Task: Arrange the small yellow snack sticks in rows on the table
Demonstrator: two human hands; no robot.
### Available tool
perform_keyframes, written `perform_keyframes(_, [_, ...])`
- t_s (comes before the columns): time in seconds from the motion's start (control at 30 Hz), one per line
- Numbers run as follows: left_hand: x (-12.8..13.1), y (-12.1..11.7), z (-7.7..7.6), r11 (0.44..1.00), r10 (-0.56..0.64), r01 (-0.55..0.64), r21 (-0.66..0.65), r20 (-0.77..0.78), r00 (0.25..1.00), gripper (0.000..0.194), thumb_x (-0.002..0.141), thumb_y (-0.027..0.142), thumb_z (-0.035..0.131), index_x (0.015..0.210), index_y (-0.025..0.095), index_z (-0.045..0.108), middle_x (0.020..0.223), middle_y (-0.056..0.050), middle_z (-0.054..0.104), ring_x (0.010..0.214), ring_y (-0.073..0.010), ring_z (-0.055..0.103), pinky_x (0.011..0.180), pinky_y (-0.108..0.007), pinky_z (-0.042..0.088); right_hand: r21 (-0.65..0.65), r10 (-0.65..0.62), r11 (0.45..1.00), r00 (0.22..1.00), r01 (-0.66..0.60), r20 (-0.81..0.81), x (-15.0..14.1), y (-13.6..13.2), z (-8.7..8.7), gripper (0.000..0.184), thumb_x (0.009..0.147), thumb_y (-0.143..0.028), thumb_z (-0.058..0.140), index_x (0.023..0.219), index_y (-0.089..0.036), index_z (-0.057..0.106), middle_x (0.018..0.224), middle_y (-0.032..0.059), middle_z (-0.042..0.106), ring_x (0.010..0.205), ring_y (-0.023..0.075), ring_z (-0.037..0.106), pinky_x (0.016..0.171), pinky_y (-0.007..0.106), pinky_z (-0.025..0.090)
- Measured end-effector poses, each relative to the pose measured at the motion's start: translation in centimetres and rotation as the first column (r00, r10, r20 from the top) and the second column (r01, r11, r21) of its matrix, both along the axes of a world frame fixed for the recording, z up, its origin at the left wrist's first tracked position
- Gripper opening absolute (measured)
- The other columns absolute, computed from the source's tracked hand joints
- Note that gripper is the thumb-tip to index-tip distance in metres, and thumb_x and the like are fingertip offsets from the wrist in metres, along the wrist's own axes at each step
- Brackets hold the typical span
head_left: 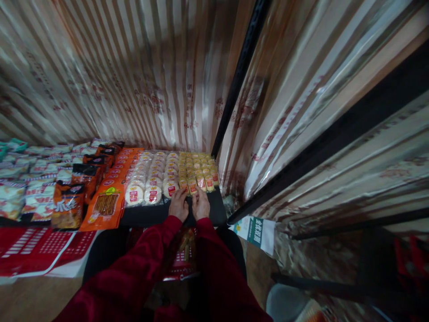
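Observation:
Both my hands meet at the front edge of a black shelf (pixel 219 208), over rows of small yellow snack packets (pixel 196 167). My left hand (pixel 178 206) is closed, its fingertips at the front packets beside the round white crackers. Just to its right, my right hand (pixel 201 205) has its fingers bent, with the thumb turned inward. One small yellow packet (pixel 192 186) with a red label sits between the fingertips of both hands. The fingers partly cover the packets' lower ends. Bags of round white crackers (pixel 153 193) lie in rows directly to the left.
Farther left are orange bags of stick snacks (pixel 106 208), brown-orange bags (pixel 68 205) and white bags (pixel 39 197). Striped plastic-wrapped walls (pixel 161 76) rise behind. A black metal post (pixel 239 80) stands at the shelf's back right corner; red printed sheeting (pixel 30 250) hangs below.

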State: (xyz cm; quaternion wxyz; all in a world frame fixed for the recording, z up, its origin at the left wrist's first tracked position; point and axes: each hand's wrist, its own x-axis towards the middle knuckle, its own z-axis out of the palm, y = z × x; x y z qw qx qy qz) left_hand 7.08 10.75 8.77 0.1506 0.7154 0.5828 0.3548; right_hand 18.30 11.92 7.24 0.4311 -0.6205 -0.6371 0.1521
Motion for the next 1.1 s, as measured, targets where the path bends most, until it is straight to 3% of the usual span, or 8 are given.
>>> perform_keyframes(0.27, [0.7, -2.4, 0.9, 0.997, 0.007, -0.004, -0.079, 0.047, 0.999, 0.043, 0.066, 0.001, 0.043, 0.102, 0.016, 0.062, 0.118, -0.008, 0.056, 0.113, -0.0216, 0.044, 0.101, -0.041, 0.038, 0.034, -0.009, 0.999, 1.0, 0.01, -0.03, -0.9, -2.4, 0.5, 0.035, 0.084, -0.02, 0.037, 0.114, -0.016, 0.054, 0.096, 0.008, 0.056, 0.08, 0.0144, 0.057, 0.078, 0.027, 0.047])
perform_keyframes(0.43, [0.1, -5.0, -0.2, 0.987, -0.005, 0.02, -0.16, 0.094, 0.996, 0.048, 0.065, 0.0, 0.04, 0.106, 0.018, 0.06, 0.11, -0.007, 0.06, 0.103, -0.0181, 0.051, 0.096, -0.036, 0.042, 0.024, 0.043, 0.999, 0.998, -0.042, -0.054, -1.9, -5.0, -0.1, 0.032, 0.087, -0.022, 0.033, 0.105, -0.014, 0.058, 0.096, 0.0091, 0.057, 0.087, 0.0154, 0.057, 0.082, 0.028, 0.047])
perform_keyframes(0.57, [-1.0, -7.1, -1.1, 0.99, -0.02, 0.035, -0.14, 0.111, 0.994, 0.046, 0.064, 0.001, 0.04, 0.103, 0.016, 0.059, 0.106, -0.008, 0.06, 0.1, -0.0177, 0.052, 0.094, -0.033, 0.042, 0.024, 0.091, 0.996, 0.993, -0.09, -0.071, -2.7, -7.1, -0.8, 0.032, 0.087, -0.02, 0.032, 0.101, -0.014, 0.06, 0.095, 0.0087, 0.058, 0.086, 0.0142, 0.058, 0.08, 0.026, 0.048])
perform_keyframes(0.77, [-2.8, -9.9, -1.4, 0.992, -0.01, 0.024, -0.125, 0.118, 0.993, 0.034, 0.07, 0.006, 0.039, 0.096, 0.017, 0.059, 0.094, -0.007, 0.061, 0.092, -0.0168, 0.054, 0.087, -0.031, 0.044, 0.028, 0.121, 0.992, 0.992, -0.121, -0.021, -4.0, -9.7, -1.5, 0.03, 0.083, -0.016, 0.034, 0.096, -0.017, 0.062, 0.095, 0.0071, 0.06, 0.089, 0.014, 0.057, 0.082, 0.026, 0.047])
perform_keyframes(0.93, [-5.0, -11.8, -2.7, 0.973, -0.034, 0.051, -0.224, 0.081, 0.996, 0.027, 0.071, 0.006, 0.04, 0.089, 0.017, 0.057, 0.089, -0.005, 0.061, 0.088, -0.0153, 0.057, 0.083, -0.029, 0.046, -0.013, 0.208, 0.978, 0.976, -0.208, 0.062, -5.1, -11.9, -3.6, 0.03, 0.083, -0.013, 0.034, 0.092, -0.018, 0.062, 0.09, 0.0062, 0.06, 0.086, 0.0139, 0.056, 0.081, 0.025, 0.046])
perform_keyframes(1.1, [-7.1, -12.6, -5.2, 0.878, -0.035, 0.008, -0.478, -0.049, 0.998, 0.019, 0.076, 0.01, 0.043, 0.082, 0.018, 0.059, 0.084, -0.004, 0.064, 0.084, -0.0151, 0.059, 0.081, -0.028, 0.047, -0.243, 0.354, 0.919, 0.922, -0.311, 0.159, -6.1, -13.0, -7.2, 0.023, 0.078, -0.009, 0.041, 0.083, -0.017, 0.062, 0.084, 0.006, 0.063, 0.083, 0.0147, 0.056, 0.078, 0.025, 0.045])
